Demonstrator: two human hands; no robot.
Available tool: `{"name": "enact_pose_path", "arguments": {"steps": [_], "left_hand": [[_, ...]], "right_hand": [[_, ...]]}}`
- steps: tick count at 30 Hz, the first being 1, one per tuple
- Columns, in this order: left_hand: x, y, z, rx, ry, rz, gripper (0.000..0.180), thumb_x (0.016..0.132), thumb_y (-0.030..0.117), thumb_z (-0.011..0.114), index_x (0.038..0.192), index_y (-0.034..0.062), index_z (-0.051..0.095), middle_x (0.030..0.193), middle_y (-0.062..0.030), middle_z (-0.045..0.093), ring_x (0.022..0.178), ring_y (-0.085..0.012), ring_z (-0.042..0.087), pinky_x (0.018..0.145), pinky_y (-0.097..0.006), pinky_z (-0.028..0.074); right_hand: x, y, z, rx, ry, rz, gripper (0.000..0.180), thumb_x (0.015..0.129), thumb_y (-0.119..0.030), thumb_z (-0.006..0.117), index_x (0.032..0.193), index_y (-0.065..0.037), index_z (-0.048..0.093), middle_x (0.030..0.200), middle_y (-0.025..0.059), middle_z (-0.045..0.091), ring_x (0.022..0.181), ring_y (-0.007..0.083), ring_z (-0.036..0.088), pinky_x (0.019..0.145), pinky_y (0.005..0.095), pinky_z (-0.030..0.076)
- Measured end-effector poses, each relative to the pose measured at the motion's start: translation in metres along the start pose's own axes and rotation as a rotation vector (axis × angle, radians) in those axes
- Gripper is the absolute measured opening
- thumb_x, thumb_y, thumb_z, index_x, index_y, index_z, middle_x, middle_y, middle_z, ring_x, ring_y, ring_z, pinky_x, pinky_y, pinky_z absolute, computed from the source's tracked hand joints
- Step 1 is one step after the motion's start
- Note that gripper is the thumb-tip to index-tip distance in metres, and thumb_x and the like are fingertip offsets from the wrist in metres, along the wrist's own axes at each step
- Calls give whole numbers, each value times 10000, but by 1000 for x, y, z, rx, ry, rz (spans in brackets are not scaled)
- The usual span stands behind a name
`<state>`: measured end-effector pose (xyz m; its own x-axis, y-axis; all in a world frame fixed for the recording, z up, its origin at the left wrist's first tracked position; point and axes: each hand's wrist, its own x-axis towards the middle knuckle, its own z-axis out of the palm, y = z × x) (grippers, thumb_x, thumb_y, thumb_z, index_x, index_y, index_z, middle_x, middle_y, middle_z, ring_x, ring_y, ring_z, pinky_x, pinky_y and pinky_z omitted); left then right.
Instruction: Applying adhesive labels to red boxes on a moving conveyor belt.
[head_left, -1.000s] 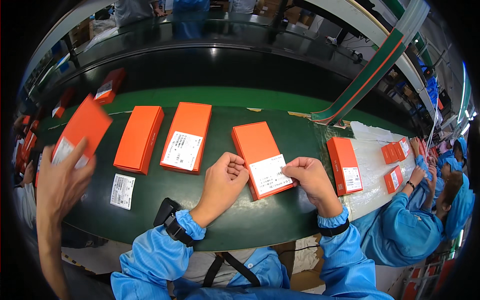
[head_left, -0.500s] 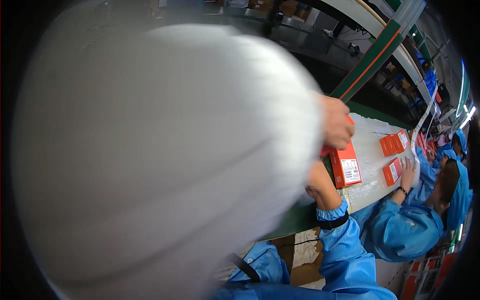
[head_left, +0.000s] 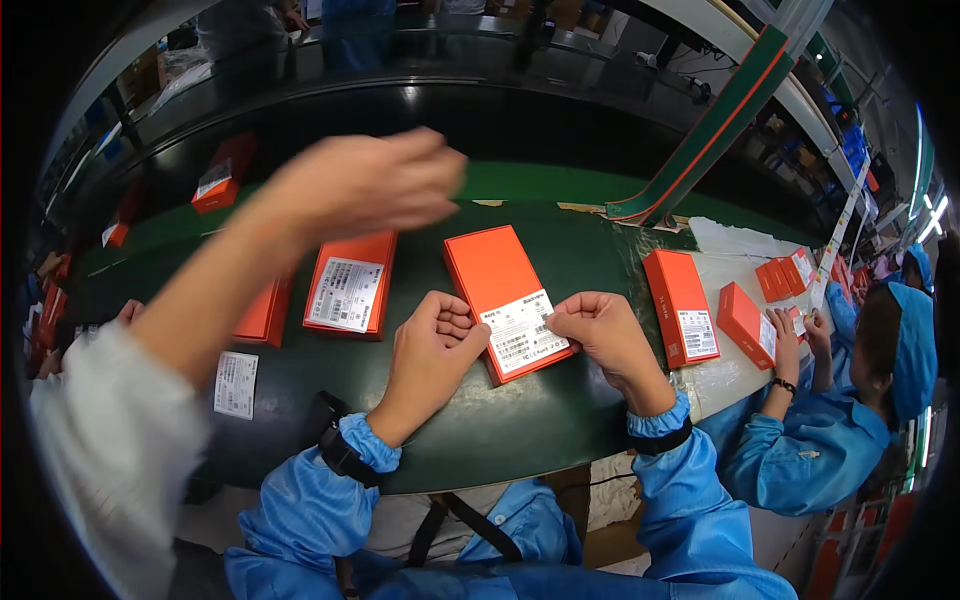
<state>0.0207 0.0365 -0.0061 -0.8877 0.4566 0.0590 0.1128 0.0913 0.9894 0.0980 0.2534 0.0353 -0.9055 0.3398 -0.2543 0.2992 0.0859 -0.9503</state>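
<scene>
orange box (head_left: 495, 265) looks shut, insides hidden | white label (head_left: 518, 332) on top, black print | left fingers (head_left: 453, 312) curled, grip unclear tbh | right fingers (head_left: 592, 304) pinching label

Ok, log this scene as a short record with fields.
Left hand: fingers curled, thumb at the left edge of a white rectangular printed label
Right hand: thumb at that label's right edge
Work piece: orange rectangular box on the dark green tabletop, label over its near end
Loose item: second white label flat on the tabletop, left of both hands
Other person: blurred bare hand, pale sleeve, extended over the table from the left
</scene>
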Motion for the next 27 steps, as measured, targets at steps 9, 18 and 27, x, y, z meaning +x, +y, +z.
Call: {"name": "enact_pose_path", "arguments": {"steps": [9, 18, 27], "left_hand": [[-1, 11, -2, 93, 3, -6, 404, 800, 148, 817, 1045, 0, 532, 910, -44, 596, 790, -88, 586, 722, -243, 528], [11, -2, 6, -300, -22, -9, 167, 962, 101, 624, 1069, 6, 538, 911, -53, 632, 787, -108, 617, 702, -243, 525], [-15, 36, -60, 520, 586, 732, 71, 817, -4, 635, 880, -5, 602, 871, -139, 601, 841, -327, 601, 761, -404, 482]], "right_hand": [[-26, -32, 29, -641, 187, -72, 300, 764, -168, 840, 972, -22, 680, 868, 154, 688, 745, 243, 664, 675, 339, 540], [-44, -10, 57, -850, 265, -375, 799, 793, -411, 785, 1445, -60, 485, 1268, 287, 525, 1135, 447, 554, 957, 518, 484], [-48, 24, -44, -1170, 807, -876, 619, 786, -367, 797, 1254, 4, 635, 1193, 261, 628, 1079, 437, 600, 974, 508, 473]]}}
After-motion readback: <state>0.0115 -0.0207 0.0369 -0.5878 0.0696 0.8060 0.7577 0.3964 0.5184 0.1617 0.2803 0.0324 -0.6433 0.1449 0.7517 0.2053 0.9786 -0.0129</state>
